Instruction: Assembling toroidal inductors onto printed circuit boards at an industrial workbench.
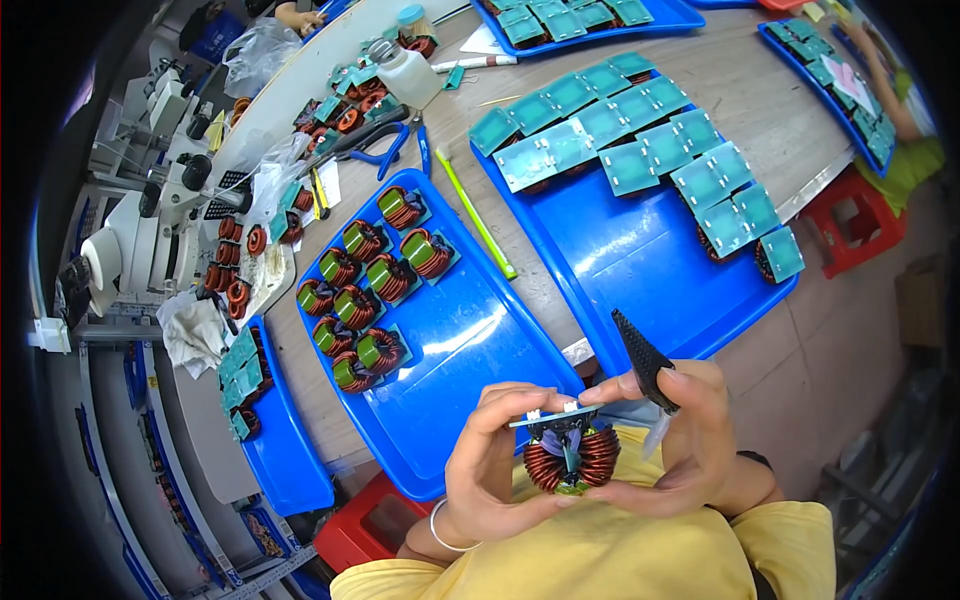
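Close in front of my chest I hold a copper-wound toroidal coil (570,462) with a small green circuit board (556,418) on top. White connectors stand on the board's upper face. My left hand (490,465) grips the assembly from the left, thumb below and fingers at the board's edge. On the other side my right hand (700,440) pinches it too, its thumb under the coil. Tucked in the right hand is a black textured tool (643,358) with a pale translucent end pointing down; its kind is unclear.
Ahead, a blue tray (450,370) carries several coils, green sides up. Another blue tray (640,270) bears rows of board-topped coils. Between them lies a yellow-green stick (478,215). Blue-handled pliers (385,150) and a white bottle (405,75) are farther back. Red stools (855,225) stand beside the table.
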Motion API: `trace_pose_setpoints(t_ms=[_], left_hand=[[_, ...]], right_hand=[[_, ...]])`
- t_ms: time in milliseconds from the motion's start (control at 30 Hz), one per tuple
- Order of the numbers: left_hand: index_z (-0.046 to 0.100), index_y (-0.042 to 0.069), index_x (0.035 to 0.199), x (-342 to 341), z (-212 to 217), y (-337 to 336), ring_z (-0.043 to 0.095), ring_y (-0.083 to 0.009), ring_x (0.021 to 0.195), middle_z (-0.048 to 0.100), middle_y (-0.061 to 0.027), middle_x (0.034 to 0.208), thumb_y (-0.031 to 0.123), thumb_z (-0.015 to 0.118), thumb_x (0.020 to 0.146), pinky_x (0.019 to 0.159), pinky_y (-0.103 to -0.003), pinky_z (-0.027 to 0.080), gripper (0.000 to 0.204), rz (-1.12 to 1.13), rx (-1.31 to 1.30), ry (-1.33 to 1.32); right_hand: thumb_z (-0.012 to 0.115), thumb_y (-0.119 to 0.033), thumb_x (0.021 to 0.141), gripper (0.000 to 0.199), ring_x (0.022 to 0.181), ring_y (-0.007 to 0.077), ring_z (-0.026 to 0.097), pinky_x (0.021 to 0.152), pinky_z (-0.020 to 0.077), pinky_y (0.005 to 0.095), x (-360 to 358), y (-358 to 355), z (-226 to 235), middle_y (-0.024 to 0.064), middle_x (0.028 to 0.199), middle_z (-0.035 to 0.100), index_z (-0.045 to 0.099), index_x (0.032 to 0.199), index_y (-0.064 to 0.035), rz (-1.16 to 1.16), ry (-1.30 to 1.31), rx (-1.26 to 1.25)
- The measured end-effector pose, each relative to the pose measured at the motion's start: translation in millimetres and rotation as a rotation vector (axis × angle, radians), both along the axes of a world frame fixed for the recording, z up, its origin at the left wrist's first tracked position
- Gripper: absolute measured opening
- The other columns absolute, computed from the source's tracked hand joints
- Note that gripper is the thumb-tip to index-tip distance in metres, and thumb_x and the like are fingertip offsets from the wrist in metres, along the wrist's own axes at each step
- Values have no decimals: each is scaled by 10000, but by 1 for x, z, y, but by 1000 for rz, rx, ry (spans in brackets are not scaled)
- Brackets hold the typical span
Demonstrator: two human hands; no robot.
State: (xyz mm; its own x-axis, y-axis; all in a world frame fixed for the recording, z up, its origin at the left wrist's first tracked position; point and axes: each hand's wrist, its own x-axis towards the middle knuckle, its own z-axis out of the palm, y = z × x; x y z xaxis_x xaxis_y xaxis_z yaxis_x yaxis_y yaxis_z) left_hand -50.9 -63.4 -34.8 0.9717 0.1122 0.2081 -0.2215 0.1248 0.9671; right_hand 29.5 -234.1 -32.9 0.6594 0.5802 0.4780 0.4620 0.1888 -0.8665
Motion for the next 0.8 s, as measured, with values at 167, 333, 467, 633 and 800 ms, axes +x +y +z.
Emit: trace_pose_setpoints(t_ms=[167, 333, 467, 633, 800], left_hand=[[451, -43, 1163, 2, 3, 1, 489, -270, 1023, 525, -168, 1096, 44, 795, 568, 909, -384, 382, 693, 28, 100, -55], [557, 29, 1039, 5, 4, 1, 489, -262, 998, 575, -117, 1055, 73, 806, 515, 882, -405, 403, 582, 216, 469, -180], [573, 75, 1020, 2, 6, -1, 492, -259, 970, 577, -92, 1062, 74, 805, 506, 883, -413, 403, 564, 246, 570, -163], [616, 161, 965, 2, 9, -4, 466, -245, 990, 580, -24, 1070, 72, 789, 521, 911, -434, 388, 485, 308, 741, -195], [634, 233, 919, 1, 9, -7, 443, -215, 1005, 568, 49, 1063, 86, 788, 545, 950, -428, 357, 430, 347, 891, -238]], right_hand=[[786, 13, 598, 923, 1031, 326, 553, 845, 489, 402, 2, 1, -3, 148, 1197, 358, 231, 1334, -40, 43, -2, 23], [744, -21, 639, 738, 1062, 252, 496, 883, 409, 308, -1, 7, -6, 176, 1181, 496, 366, 1270, 44, -27, 120, 133], [617, 69, 670, 799, 1142, 328, 466, 930, 402, 430, 4, 8, -3, 146, 1232, 349, 210, 1352, -19, 140, 233, 67], [546, 104, 668, 795, 1129, 302, 472, 914, 411, 404, 5, 17, -5, 150, 1238, 359, 181, 1365, -17, 132, 276, 144], [499, 152, 643, 814, 1112, 271, 482, 906, 418, 387, 5, 22, -4, 150, 1263, 362, 170, 1369, -17, 112, 330, 153]])
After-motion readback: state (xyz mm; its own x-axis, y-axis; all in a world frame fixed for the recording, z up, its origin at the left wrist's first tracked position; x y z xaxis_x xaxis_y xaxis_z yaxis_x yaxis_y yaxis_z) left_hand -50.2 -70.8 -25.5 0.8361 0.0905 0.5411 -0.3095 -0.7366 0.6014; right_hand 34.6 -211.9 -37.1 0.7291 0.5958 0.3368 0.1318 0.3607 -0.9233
